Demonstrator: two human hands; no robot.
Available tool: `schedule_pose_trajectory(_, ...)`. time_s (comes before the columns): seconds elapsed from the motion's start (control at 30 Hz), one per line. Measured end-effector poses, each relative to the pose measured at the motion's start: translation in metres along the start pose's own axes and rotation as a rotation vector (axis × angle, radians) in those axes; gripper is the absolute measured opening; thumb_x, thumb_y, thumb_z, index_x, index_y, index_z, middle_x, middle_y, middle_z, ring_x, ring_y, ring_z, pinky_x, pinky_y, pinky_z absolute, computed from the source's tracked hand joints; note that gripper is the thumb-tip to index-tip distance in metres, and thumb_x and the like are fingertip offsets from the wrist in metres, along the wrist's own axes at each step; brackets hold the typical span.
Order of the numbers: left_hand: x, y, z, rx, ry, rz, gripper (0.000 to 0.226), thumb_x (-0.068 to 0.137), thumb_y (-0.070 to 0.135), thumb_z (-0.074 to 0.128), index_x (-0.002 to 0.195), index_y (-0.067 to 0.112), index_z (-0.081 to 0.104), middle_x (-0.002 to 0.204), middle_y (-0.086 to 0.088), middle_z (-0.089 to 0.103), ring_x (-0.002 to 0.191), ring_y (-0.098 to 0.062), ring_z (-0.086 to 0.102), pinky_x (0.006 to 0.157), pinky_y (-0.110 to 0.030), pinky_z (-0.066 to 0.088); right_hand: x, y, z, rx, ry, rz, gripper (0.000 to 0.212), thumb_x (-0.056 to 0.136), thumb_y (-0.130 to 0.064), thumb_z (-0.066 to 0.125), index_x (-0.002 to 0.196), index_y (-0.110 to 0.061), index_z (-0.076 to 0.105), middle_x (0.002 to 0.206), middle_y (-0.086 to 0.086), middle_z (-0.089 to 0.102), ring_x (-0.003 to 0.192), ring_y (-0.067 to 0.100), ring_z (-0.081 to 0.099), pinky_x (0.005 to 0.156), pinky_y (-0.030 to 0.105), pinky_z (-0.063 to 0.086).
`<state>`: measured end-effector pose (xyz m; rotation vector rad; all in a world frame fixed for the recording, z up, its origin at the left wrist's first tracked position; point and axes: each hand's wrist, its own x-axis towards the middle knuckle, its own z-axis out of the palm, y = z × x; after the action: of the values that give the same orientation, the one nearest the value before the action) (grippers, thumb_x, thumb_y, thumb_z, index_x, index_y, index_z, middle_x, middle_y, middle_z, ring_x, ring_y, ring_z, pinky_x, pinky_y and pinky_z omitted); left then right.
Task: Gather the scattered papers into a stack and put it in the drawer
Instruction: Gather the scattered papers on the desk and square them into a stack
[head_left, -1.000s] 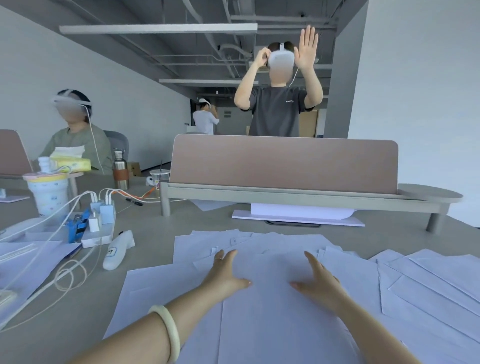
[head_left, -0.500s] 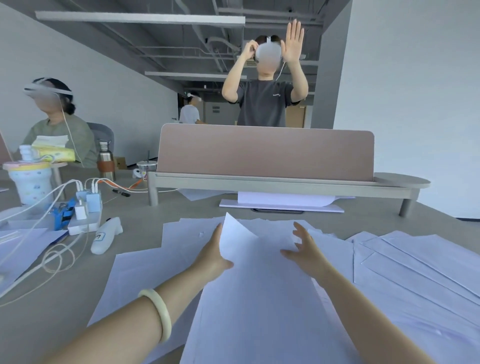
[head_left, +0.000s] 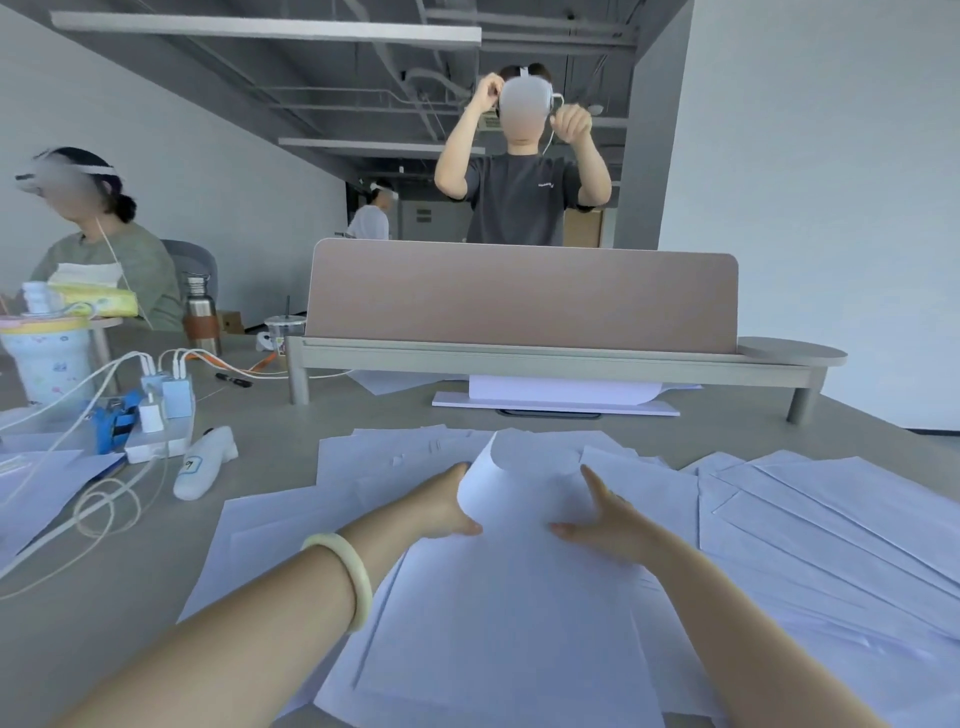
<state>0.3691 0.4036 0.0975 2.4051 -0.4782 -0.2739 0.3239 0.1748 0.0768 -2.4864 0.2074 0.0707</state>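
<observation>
Left hand (head_left: 445, 508) grips smooth, curled paper sheet (head_left: 519, 493).

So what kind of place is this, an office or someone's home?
Most likely a shared open-plan office or workroom: a long desk with a divider screen, a power strip full of chargers, loose papers spread out, and other people busy nearby under an exposed-pipe ceiling.

- A white top sheet (head_left: 519, 597) lies in front of the desk riser (head_left: 519, 358), its far left corner curled up off the pile beneath.
- More white papers (head_left: 831, 530) lie flat and overlapping, fanned out in front of the riser's right end.
</observation>
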Motion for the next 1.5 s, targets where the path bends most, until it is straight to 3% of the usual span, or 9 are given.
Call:
schedule_pose_trajectory(0.3,-0.003,0.001,-0.01,-0.422,0.03,-0.1,0.048,0.08,0.0,0.068,0.123,0.012,0.05,0.126,-0.005,0.057,0.12,-0.023,0.053,0.105,-0.033,0.042,0.002,-0.001,0.004,0.345,0.192,-0.094,0.095,0.083,-0.009,0.07,0.153,-0.021,0.006,0.154,0.006,0.017,0.139,0.024,0.029,0.093,0.033,0.043)
schedule_pose_trajectory(0.6,-0.01,-0.013,-0.012,-0.657,0.258,-0.023,0.052,0.077,-0.008,0.069,0.123,0.011,0.053,0.112,-0.001,0.064,0.102,-0.023,0.062,0.084,-0.031,0.052,0.005,0.002,-0.004,0.639,0.341,-0.035,0.1,0.077,-0.026,0.078,0.152,-0.023,0.012,0.155,0.003,0.021,0.14,0.024,0.032,0.111,0.042,0.033)
schedule_pose_trajectory(0.73,-0.014,0.003,-0.018,-0.756,0.416,0.151,0.048,0.08,-0.005,0.066,0.114,0.026,0.051,0.103,0.009,0.062,0.102,-0.019,0.061,0.084,-0.031,0.051,0.008,0.005,-0.005,0.98,0.17,-0.003,0.116,0.062,-0.039,0.084,0.151,-0.022,0.012,0.147,0.006,0.041,0.125,0.026,0.054,0.101,0.042,0.046)
schedule_pose_trajectory(0.83,-0.015,0.016,-0.029,-0.841,0.512,0.265,0.048,0.081,-0.004,0.065,0.113,0.028,0.051,0.104,0.014,0.061,0.099,-0.012,0.061,0.083,-0.027,0.051,0.005,0.002,-0.015,1.232,-0.008,-0.054,0.085,0.075,-0.025,0.079,0.145,-0.007,0.034,0.134,0.01,0.059,0.109,0.025,0.066,0.081,0.035,0.058)
schedule_pose_trajectory(0.93,-0.012,0.036,-0.048,-0.861,0.586,0.354,0.056,0.08,-0.001,0.067,0.127,0.024,0.05,0.116,0.008,0.063,0.105,-0.01,0.061,0.087,-0.028,0.051,-0.006,-0.023,-0.039,1.116,-0.046,-0.226,0.037,0.09,-0.016,0.061,0.124,-0.004,0.059,0.123,0.012,0.067,0.105,0.026,0.068,0.086,0.035,0.057)
schedule_pose_trajectory(1.03,-0.014,0.064,-0.078,-0.853,0.685,0.477,0.065,0.078,0.003,0.072,0.133,0.026,0.045,0.121,0.008,0.061,0.111,-0.011,0.06,0.09,-0.028,0.052,-0.018,-0.062,-0.078,1.03,0.194,-0.386,0.022,0.091,-0.004,0.057,0.11,-0.006,0.067,0.113,0.014,0.07,0.095,0.03,0.069,0.09,0.046,0.053)
schedule_pose_trajectory(1.17,-0.026,0.086,-0.1,-0.9,0.66,0.591,0.071,0.073,0.005,0.079,0.128,0.03,0.041,0.127,0.01,0.057,0.113,-0.007,0.058,0.079,-0.012,0.053,-0.043,-0.091,-0.107,0.975,0.311,-0.531,0.029,0.091,-0.012,0.06,0.12,-0.009,0.06,0.115,0.007,0.069,0.097,0.026,0.069,0.07,0.035,0.06)
schedule_pose_trajectory(1.27,-0.03,0.058,-0.073,-0.819,0.548,0.444,0.079,0.068,0.009,0.084,0.134,0.022,0.043,0.125,0.009,0.059,0.114,-0.01,0.059,0.077,-0.01,0.05,-0.044,-0.072,-0.081,0.913,0.325,-0.454,0.042,0.082,-0.025,0.071,0.121,-0.016,0.06,0.115,0.003,0.07,0.104,0.022,0.068,0.09,0.042,0.055)
schedule_pose_trajectory(1.5,-0.031,0.023,-0.04,-0.756,0.46,0.263,0.041,0.077,0.007,0.075,0.114,0.017,0.059,0.11,0.0,0.067,0.1,-0.018,0.065,0.075,-0.023,0.049,-0.037,-0.047,-0.04,0.825,0.317,-0.273,0.028,0.081,-0.022,0.07,0.109,-0.014,0.069,0.107,0.007,0.074,0.101,0.029,0.069,0.091,0.045,0.053)
